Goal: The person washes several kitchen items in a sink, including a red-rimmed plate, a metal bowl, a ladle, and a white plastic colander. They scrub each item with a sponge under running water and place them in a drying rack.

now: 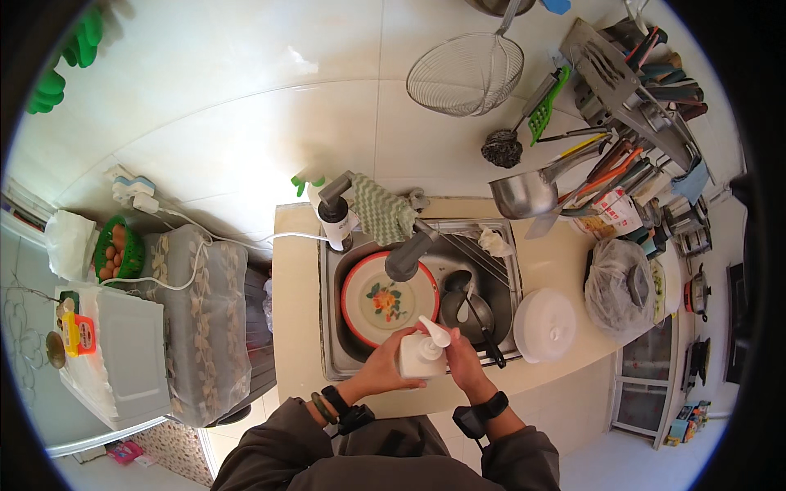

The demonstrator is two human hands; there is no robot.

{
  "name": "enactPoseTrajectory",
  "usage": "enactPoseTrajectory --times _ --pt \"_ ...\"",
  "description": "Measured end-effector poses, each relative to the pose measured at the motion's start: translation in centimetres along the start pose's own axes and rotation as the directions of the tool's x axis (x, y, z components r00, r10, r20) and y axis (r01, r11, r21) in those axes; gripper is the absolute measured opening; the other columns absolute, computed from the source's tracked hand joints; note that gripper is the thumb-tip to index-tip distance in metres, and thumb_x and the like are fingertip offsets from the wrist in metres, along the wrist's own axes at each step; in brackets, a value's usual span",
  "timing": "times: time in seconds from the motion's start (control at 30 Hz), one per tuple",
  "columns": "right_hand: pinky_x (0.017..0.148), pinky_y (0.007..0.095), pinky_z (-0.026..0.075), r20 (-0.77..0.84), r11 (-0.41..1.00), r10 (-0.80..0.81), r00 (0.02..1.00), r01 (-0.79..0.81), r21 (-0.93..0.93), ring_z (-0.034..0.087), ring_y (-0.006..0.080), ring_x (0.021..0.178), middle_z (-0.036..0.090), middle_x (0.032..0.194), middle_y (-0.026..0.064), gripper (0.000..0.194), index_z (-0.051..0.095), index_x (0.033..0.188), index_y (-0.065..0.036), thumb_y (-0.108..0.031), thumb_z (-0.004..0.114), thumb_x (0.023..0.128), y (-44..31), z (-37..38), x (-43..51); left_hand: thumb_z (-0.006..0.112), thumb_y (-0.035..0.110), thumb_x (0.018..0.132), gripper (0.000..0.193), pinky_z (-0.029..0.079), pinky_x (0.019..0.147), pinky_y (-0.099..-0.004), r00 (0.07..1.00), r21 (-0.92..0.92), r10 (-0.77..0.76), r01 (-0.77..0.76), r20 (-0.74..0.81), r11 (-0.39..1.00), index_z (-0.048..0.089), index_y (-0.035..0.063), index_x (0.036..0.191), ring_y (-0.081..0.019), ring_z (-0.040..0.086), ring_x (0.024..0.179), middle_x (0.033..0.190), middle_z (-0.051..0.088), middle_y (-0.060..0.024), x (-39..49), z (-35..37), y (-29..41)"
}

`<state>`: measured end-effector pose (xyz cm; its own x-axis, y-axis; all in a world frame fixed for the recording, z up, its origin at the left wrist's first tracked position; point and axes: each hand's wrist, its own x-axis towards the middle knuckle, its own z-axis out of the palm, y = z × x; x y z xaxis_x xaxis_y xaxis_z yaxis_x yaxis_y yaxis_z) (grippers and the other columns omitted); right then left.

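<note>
A white pump bottle (421,363) is held upright in front of me, over the front edge of the steel sink (336,368). My left hand (379,367) wraps around its left side. Against its right side, close to the pump nozzle (435,333), is my right hand (466,368); its fingertips are partly hidden. Below lies a white basin (357,288) with a red rim and a painted flower, holding some clear liquid. To its right in the sink are a metal bowl (484,319), a black ladle (457,280) and a white spoon (463,312).
A grey faucet (402,261) reaches over the basin, with a green patterned cloth (376,205) draped behind. A labelled bottle (335,227) stands at the sink's back left. Right of the sink sit a white lidded container (543,325) and a bagged item (617,294). A saucepan (522,195) hangs behind.
</note>
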<state>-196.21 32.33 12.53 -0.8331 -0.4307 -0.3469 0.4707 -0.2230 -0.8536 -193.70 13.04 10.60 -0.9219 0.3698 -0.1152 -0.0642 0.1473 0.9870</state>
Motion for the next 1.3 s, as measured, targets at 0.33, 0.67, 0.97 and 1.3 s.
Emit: enactPoseTrajectory --times 0.33,0.67,0.97,1.3 --pt "0.096 0.0319 0.04 -0.135 0.999 -0.04 0.99 0.037 -0.021 0.057 0.0194 0.105 0.062 0.112 0.0105 0.054 0.06 0.111 0.004 -0.043 0.041 0.094 -0.4 0.2 0.3 0.088 0.029 0.058 0.09 0.04 0.097 -0.0353 0.99 -0.162 -0.099 0.082 -0.101 0.983 0.037 0.0022 0.127 -0.0243 0.053 0.114 0.12 0.053 -0.0151 0.7 3.1 -1.0" --pt "0.087 0.0305 0.044 -0.213 0.984 0.031 0.976 -0.068 -0.167 0.059 0.018 0.093 0.063 0.101 0.0095 0.051 0.06 0.105 0.002 -0.044 0.046 0.088 -1.2 -0.3 1.0 0.087 0.031 0.059 0.086 0.044 0.092 -0.0373 0.983 -0.102 -0.146 0.135 -0.112 0.986 0.04 0.0003 0.123 -0.0291 0.057 0.107 0.113 0.057 -0.0178 1.6 3.3 -1.6" --pt "0.08 0.0278 0.043 -0.231 0.969 0.0 0.973 -0.058 -0.242 0.056 0.0149 0.086 0.06 0.092 0.0064 0.048 0.059 0.102 0.001 -0.043 0.052 0.084 -1.4 -0.2 1.5 0.088 0.03 0.058 0.087 0.046 0.09 -0.038 0.988 -0.118 -0.115 0.102 -0.105 0.988 0.04 0.0007 0.124 -0.0298 0.059 0.104 0.111 0.058 -0.0179 2.1 3.0 -2.2" --pt "0.085 0.0298 0.043 -0.267 0.993 -0.007 0.964 -0.024 -0.111 0.056 0.0165 0.09 0.06 0.097 0.0069 0.046 0.059 0.101 -0.001 -0.043 0.043 0.09 -1.4 0.4 1.2 0.088 0.029 0.055 0.09 0.043 0.094 -0.0407 0.986 -0.122 -0.139 0.127 -0.095 0.984 0.038 -0.0014 0.124 -0.0363 0.054 0.109 0.115 0.053 -0.0216 1.8 2.8 -1.7"
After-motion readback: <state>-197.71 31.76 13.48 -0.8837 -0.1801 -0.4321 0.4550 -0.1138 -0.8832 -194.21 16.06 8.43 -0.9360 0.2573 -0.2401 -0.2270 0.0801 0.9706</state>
